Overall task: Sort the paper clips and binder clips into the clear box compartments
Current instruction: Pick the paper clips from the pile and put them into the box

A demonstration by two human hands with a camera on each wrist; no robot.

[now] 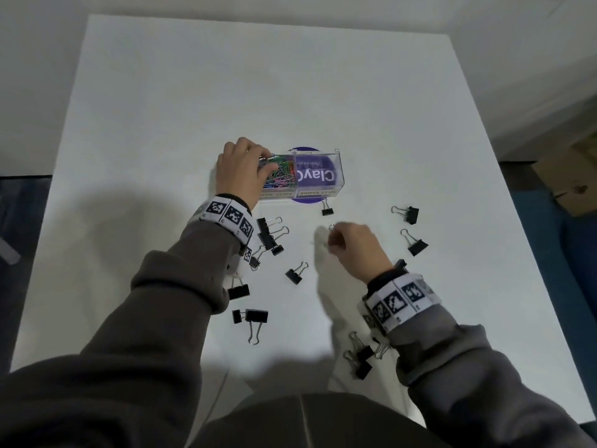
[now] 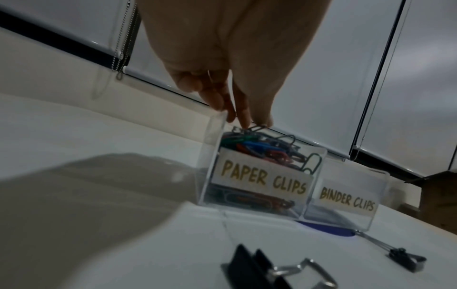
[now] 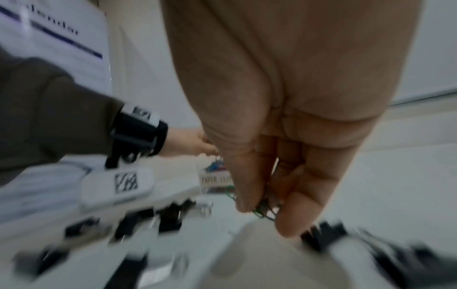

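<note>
The clear box (image 1: 339,176) stands mid-table. Its left compartment (image 2: 210,156), labelled PAPER CLIPS, holds a heap of coloured paper clips (image 1: 281,176). The right compartment (image 2: 346,197), labelled BINDER CLIPS, holds nothing. My left hand (image 1: 263,164) hovers over the left compartment, fingers bunched downward and pinching a dark paper clip (image 2: 256,127) at the top of the heap. My right hand (image 1: 332,240) is above the table in front of the box, thumb and fingers pinching green paper clips (image 3: 263,212). Several black binder clips (image 1: 295,273) lie scattered on the table around both wrists.
A purple disc (image 1: 308,199) lies under the box on the white table (image 1: 161,124). Binder clips lie close to the box front (image 1: 327,209), at the right (image 1: 416,244) and under my right sleeve (image 1: 360,362). A cardboard box (image 1: 568,185) stands beyond the right table edge.
</note>
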